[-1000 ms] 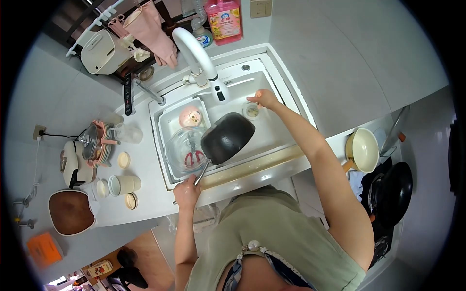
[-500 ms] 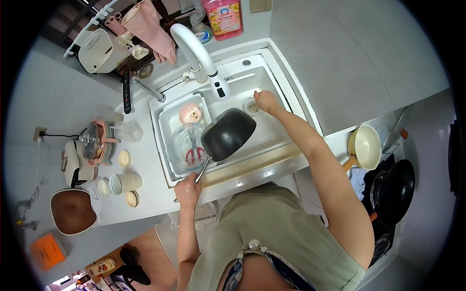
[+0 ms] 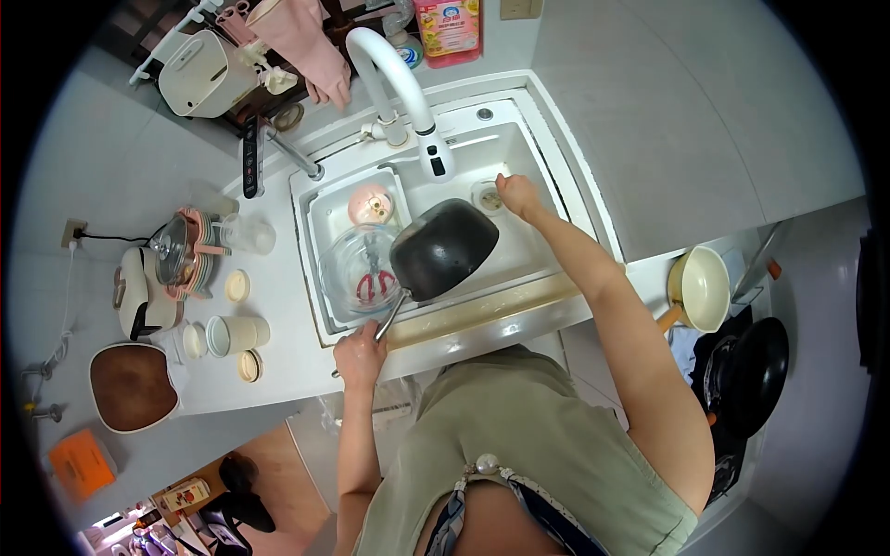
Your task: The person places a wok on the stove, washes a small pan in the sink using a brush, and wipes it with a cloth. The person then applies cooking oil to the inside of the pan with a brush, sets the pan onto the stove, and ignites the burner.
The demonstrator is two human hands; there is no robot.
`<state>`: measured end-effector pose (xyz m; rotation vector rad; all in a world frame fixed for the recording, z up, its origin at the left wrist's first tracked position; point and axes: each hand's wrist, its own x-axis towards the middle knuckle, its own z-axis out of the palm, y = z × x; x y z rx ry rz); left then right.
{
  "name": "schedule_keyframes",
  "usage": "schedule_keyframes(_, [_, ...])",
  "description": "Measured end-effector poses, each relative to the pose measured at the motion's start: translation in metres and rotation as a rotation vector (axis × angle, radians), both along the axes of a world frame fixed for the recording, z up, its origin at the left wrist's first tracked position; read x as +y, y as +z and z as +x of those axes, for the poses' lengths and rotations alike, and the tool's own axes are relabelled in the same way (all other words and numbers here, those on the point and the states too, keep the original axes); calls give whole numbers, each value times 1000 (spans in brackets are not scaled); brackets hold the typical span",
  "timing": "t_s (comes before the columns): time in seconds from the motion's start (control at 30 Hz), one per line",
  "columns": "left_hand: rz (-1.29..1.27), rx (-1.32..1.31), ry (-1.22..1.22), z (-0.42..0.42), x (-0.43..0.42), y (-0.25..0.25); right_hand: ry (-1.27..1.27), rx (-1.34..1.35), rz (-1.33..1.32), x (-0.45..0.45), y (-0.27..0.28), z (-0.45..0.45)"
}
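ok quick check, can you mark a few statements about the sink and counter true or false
1. The left hand grips the handle of the dark pan. True.
2. The right hand is on the faucet. False: it is low in the sink, near the drain.
3. The clear bowl is to the left of the dark pan. True.
4. The pink glove lies on the stove. False: it hangs behind the sink.
5. The cream pan is to the right of the sink. True.
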<state>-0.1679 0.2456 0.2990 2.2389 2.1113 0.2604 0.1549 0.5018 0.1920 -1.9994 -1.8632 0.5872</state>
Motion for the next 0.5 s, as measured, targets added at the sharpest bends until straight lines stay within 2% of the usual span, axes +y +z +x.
schedule_keyframes(0.13, [-2, 5, -14, -2, 0, -3, -21, 34, 24, -4, -9, 2])
schedule_keyframes(0.23, [6, 48, -27, -2, 1, 2, -25, 159, 133, -2, -8, 7])
schedule_keyframes(0.33, [45, 115, -95, -8, 7, 6, -56, 487, -8, 13, 4, 15])
schedule_keyframes(0.37, [52, 131, -119, -11, 12, -1, -88, 678, -175, 15, 9, 21])
schedule_keyframes(0.47, [20, 139, -172, -15, 21, -10, -153, 753, -427, 20, 8, 28])
schedule_keyframes(0.5, [26, 148, -178, -9, 26, -5, -175, 807, -378, 17, 17, 27])
